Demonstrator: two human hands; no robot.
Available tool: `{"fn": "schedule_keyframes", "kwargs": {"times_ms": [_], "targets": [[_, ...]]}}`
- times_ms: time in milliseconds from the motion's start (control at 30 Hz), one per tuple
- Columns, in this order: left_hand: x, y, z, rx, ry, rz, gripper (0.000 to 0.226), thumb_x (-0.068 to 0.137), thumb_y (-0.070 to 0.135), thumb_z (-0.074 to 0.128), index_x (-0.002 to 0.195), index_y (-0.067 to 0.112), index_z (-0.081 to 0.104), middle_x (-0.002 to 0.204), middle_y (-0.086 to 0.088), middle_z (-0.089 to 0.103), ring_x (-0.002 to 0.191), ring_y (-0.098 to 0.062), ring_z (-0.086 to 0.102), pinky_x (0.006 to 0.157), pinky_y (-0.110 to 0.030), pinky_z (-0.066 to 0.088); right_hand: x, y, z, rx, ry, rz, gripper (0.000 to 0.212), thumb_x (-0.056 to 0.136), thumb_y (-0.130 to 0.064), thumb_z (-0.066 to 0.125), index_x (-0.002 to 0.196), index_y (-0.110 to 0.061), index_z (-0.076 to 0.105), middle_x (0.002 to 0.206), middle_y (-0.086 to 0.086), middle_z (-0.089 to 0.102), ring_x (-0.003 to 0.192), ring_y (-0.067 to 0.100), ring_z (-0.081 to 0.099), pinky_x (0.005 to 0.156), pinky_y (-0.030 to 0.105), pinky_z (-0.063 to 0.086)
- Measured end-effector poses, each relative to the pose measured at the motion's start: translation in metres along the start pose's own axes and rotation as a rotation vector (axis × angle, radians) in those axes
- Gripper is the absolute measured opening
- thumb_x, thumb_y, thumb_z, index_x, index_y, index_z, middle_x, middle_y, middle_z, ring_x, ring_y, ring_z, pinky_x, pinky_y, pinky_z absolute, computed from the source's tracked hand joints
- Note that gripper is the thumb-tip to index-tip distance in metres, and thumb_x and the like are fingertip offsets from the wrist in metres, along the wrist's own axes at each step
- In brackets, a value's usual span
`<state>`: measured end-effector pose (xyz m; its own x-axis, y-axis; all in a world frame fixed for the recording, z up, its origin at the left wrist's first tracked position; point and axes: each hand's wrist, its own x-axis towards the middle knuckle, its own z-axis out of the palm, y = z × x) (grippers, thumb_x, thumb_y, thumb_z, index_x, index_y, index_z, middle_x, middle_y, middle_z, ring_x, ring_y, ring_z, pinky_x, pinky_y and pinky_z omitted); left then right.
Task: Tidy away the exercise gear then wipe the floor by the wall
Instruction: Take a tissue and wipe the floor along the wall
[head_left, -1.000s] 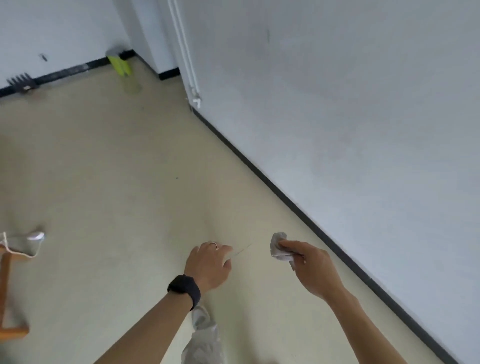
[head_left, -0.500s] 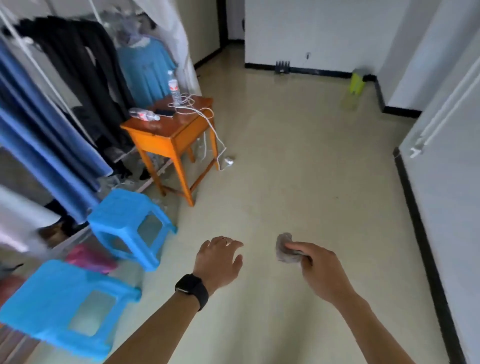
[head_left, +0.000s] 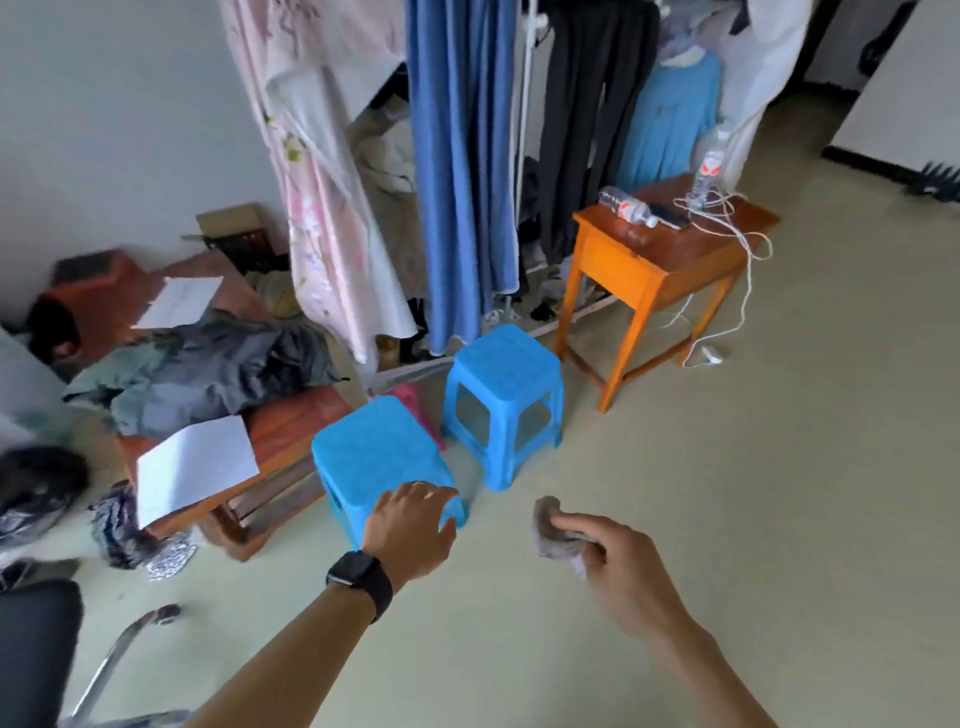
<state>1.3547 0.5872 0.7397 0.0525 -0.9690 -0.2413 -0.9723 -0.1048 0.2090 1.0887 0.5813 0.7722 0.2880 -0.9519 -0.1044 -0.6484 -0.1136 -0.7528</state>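
Note:
My right hand (head_left: 618, 558) grips a crumpled grey cloth (head_left: 553, 530) and is held out over the pale floor (head_left: 753, 519). My left hand (head_left: 410, 530), with a black watch on the wrist, hangs with loosely curled fingers and holds nothing; it appears in front of the nearer blue stool (head_left: 374, 462). No exercise gear can be made out clearly in this view.
A second blue stool (head_left: 504, 395) stands beside an orange side table (head_left: 660, 260) with bottles and a white cable. Clothes hang on a rack (head_left: 457, 156) behind. A low wooden table (head_left: 291, 431) with clothes and paper is at left. A black chair (head_left: 36, 654) is at lower left.
My view has swung left, away from the white wall toward the clothes rack, stools and low table. Both hands kept their pose, the right still gripping the cloth.

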Motion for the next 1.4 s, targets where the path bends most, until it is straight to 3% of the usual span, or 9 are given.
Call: {"fn": "schedule_keyframes", "kwargs": {"times_ms": [300, 500, 900, 1000, 1100, 1233, 1300, 1367, 1400], "targets": [[0.059, -0.128, 0.005, -0.118, -0.005, -0.232, 0.046, 0.097, 0.044, 0.043, 0.142, 0.039, 0.046, 0.147, 0.013, 0.048, 0.139, -0.012, 0.037, 0.112, -0.033, 0.03, 0.154, -0.045, 0.093, -0.064, -0.208, -0.063, 0.053, 0.087, 0.005, 0.05, 0.113, -0.035, 0.072, 0.105, -0.038, 0.06, 0.102, -0.011, 0.06, 0.086, 0.0, 0.038], [0.133, -0.19, 0.018, -0.155, -0.07, -0.409, 0.049, 0.097, 0.043, 0.044, 0.145, 0.038, 0.042, 0.149, 0.01, 0.046, 0.14, -0.017, 0.036, 0.113, -0.034, 0.028, 0.279, -0.045, 0.169, -0.121, -0.312, -0.005, 0.05, 0.088, 0.002, 0.05, 0.118, -0.033, 0.07, 0.118, -0.015, 0.069, 0.106, 0.004, 0.063, 0.079, -0.001, 0.036], [0.257, -0.293, 0.12, -0.173, -0.337, -0.528, 0.054, 0.099, 0.041, 0.04, 0.151, 0.032, 0.03, 0.161, -0.001, 0.023, 0.148, -0.026, 0.017, 0.119, -0.041, 0.018, 0.447, 0.004, 0.343, -0.366, -0.641, 0.089, 0.048, 0.085, -0.003, 0.048, 0.12, -0.028, 0.068, 0.12, -0.001, 0.07, 0.114, 0.023, 0.063, 0.092, 0.03, 0.047], [0.282, -0.321, 0.159, -0.134, -0.415, -0.494, 0.06, 0.1, 0.042, 0.039, 0.155, 0.031, 0.02, 0.165, -0.003, 0.009, 0.151, -0.031, 0.007, 0.121, -0.047, 0.013, 0.472, 0.02, 0.387, -0.404, -0.647, 0.065, 0.05, 0.082, -0.001, 0.047, 0.118, -0.028, 0.068, 0.116, 0.002, 0.071, 0.112, 0.029, 0.063, 0.09, 0.036, 0.051], [0.308, -0.346, 0.196, -0.105, -0.41, -0.424, 0.067, 0.098, 0.044, 0.042, 0.157, 0.031, 0.013, 0.166, -0.006, -0.001, 0.151, -0.035, 0.002, 0.12, -0.051, 0.012, 0.489, 0.038, 0.425, -0.398, -0.543, 0.041, 0.053, 0.081, 0.0, 0.049, 0.122, -0.028, 0.065, 0.117, 0.002, 0.069, 0.108, 0.032, 0.062, 0.085, 0.041, 0.054], [0.34, -0.376, 0.24, -0.139, -0.326, -0.332, 0.08, 0.081, 0.057, 0.061, 0.152, 0.029, 0.036, 0.161, -0.012, 0.025, 0.143, -0.047, 0.029, 0.106, -0.066, 0.035, 0.493, 0.056, 0.467, -0.398, -0.346, -0.086, 0.07, 0.079, 0.006, 0.049, 0.139, -0.03, 0.049, 0.123, -0.005, 0.066, 0.097, 0.031, 0.061, 0.074, 0.042, 0.054], [0.348, -0.387, 0.258, -0.122, -0.339, -0.328, 0.088, 0.081, 0.072, 0.051, 0.156, 0.038, 0.018, 0.166, -0.009, 0.006, 0.149, -0.045, 0.01, 0.109, -0.069, 0.024, 0.488, 0.067, 0.483, -0.455, -0.293, -0.151, 0.068, 0.08, -0.002, 0.056, 0.143, -0.025, 0.047, 0.131, -0.003, 0.062, 0.104, 0.03, 0.059, 0.078, 0.042, 0.053], [0.35, -0.395, 0.278, -0.104, -0.299, -0.309, 0.094, 0.081, 0.081, 0.041, 0.153, 0.047, -0.008, 0.163, 0.001, -0.025, 0.149, -0.037, -0.02, 0.111, -0.072, 0.008, 0.481, 0.084, 0.496, -0.552, -0.282, -0.186, 0.059, 0.085, -0.025, 0.059, 0.143, -0.021, 0.048, 0.146, 0.001, 0.051, 0.126, 0.033, 0.051, 0.094, 0.049, 0.048], [0.349, -0.399, 0.283, -0.109, -0.286, -0.301, 0.096, 0.08, 0.083, 0.041, 0.152, 0.049, -0.014, 0.161, 0.004, -0.03, 0.147, -0.034, -0.026, 0.11, -0.073, 0.005, 0.477, 0.095, 0.503, -0.598, -0.297, -0.157, 0.059, 0.088, -0.035, 0.057, 0.144, -0.022, 0.047, 0.152, 0.003, 0.045, 0.134, 0.035, 0.043, 0.101, 0.052, 0.043]]}}
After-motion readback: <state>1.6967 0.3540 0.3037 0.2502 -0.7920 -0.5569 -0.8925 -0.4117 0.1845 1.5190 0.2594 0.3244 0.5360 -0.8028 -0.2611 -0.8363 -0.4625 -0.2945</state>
